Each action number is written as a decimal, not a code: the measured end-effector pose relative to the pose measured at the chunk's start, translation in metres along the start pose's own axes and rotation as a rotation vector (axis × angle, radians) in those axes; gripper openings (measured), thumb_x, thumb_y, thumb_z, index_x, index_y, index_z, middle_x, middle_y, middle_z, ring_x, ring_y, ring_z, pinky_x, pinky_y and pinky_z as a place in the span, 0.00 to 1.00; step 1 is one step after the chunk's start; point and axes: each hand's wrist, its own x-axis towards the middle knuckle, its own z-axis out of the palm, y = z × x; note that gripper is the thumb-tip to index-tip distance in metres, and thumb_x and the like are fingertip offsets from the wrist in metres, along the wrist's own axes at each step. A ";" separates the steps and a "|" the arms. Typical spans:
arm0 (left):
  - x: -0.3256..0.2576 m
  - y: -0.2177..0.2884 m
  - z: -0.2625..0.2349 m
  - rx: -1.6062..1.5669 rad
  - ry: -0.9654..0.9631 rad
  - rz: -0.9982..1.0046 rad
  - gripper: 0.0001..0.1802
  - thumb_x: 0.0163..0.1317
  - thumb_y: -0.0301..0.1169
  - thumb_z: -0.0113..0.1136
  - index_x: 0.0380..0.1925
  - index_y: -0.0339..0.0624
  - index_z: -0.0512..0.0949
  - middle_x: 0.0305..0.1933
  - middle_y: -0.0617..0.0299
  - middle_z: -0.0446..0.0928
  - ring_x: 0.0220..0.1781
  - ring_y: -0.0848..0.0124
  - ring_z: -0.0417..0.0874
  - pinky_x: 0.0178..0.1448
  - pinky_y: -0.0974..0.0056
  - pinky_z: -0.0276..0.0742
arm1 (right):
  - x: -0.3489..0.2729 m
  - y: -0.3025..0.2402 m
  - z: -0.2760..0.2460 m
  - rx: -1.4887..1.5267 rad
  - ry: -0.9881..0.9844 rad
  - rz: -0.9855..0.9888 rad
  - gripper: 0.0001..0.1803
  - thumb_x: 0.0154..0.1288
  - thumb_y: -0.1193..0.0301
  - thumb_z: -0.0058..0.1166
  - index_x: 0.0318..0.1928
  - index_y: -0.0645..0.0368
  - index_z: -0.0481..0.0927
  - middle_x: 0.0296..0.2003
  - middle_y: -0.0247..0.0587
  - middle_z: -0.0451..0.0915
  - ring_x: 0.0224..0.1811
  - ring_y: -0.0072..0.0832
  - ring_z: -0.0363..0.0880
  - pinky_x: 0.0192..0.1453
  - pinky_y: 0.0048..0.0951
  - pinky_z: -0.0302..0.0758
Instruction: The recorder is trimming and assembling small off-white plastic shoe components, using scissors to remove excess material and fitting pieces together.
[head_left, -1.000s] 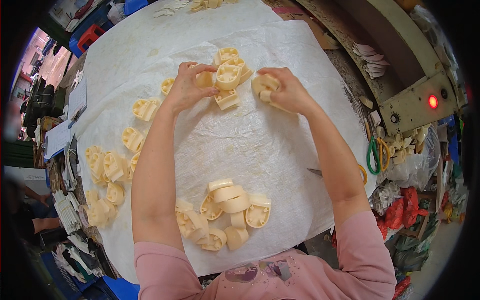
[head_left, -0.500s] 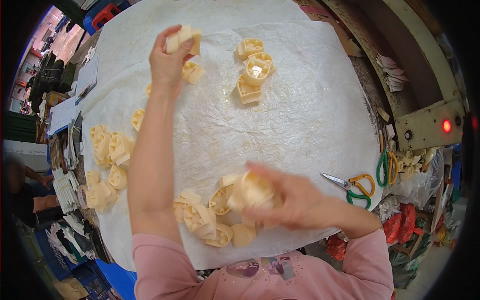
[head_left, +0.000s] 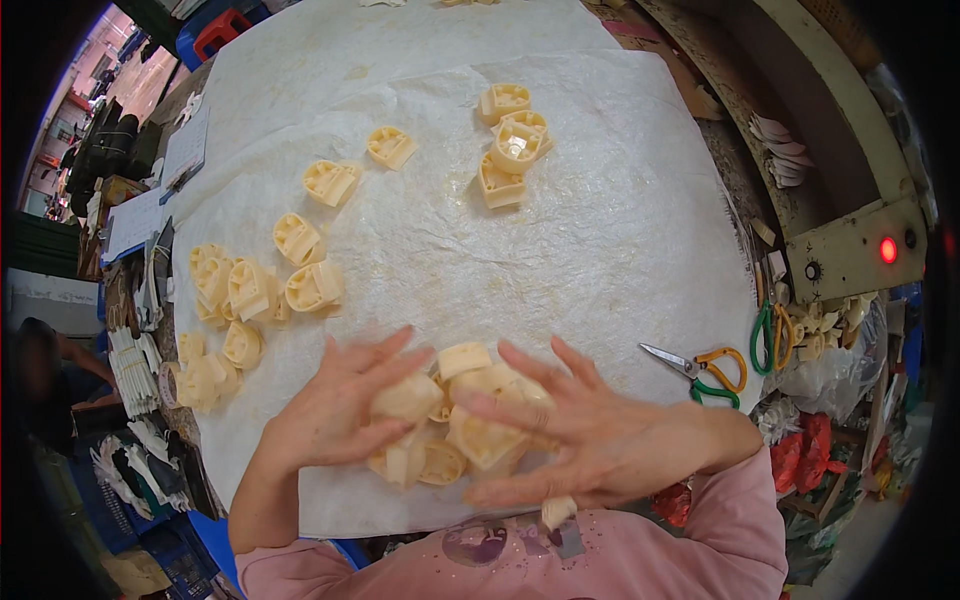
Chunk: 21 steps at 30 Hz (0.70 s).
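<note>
A heap of cream-yellow moulded plastic parts, hollow with rounded walls, lies close to me at the sheet's near edge. My left hand is at its left side with fingers spread, close against the parts. On the heap's right side my right hand is open too, its fingers stretched over some parts. Both hands are slightly blurred, and they hide some of the heap. One small cream piece shows below my right hand, before my pink shirt; whether it rests on anything I cannot tell.
Several like parts lie scattered at the left. A small cluster sits farther off. Scissors lie right, near a second green-and-orange-handled pair. A metal box with a lit red lamp borders the right side.
My left hand has come back from the far left to the near heap, without the parts it held. My right hand has let go of its part and spread its fingers.
</note>
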 end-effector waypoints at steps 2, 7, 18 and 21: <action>0.003 0.019 0.004 0.458 0.023 0.184 0.39 0.49 0.37 0.64 0.64 0.49 0.63 0.69 0.45 0.57 0.71 0.45 0.52 0.69 0.38 0.50 | 0.010 0.017 -0.020 -0.081 0.227 -0.032 0.44 0.49 0.70 0.61 0.67 0.31 0.61 0.71 0.53 0.43 0.68 0.65 0.48 0.62 0.68 0.55; 0.025 0.014 0.013 -0.361 0.110 0.275 0.36 0.49 0.40 0.64 0.59 0.44 0.65 0.62 0.46 0.62 0.67 0.46 0.55 0.69 0.44 0.50 | 0.023 0.139 -0.068 -0.152 0.831 0.291 0.50 0.44 0.90 0.51 0.68 0.34 0.59 0.71 0.49 0.46 0.71 0.52 0.51 0.71 0.44 0.60; 0.133 0.018 -0.026 0.096 0.261 0.115 0.37 0.54 0.39 0.62 0.64 0.55 0.61 0.62 0.42 0.59 0.59 0.48 0.68 0.61 0.54 0.69 | 0.068 0.254 -0.115 -0.369 0.221 0.607 0.56 0.37 0.71 0.72 0.68 0.30 0.58 0.70 0.52 0.45 0.71 0.51 0.50 0.70 0.44 0.63; 0.180 0.028 -0.011 0.328 0.279 0.033 0.38 0.55 0.40 0.62 0.66 0.66 0.58 0.63 0.40 0.55 0.60 0.48 0.68 0.61 0.53 0.70 | 0.067 0.260 -0.119 -0.196 0.243 0.567 0.48 0.37 0.68 0.73 0.64 0.34 0.66 0.67 0.51 0.51 0.70 0.50 0.53 0.69 0.43 0.64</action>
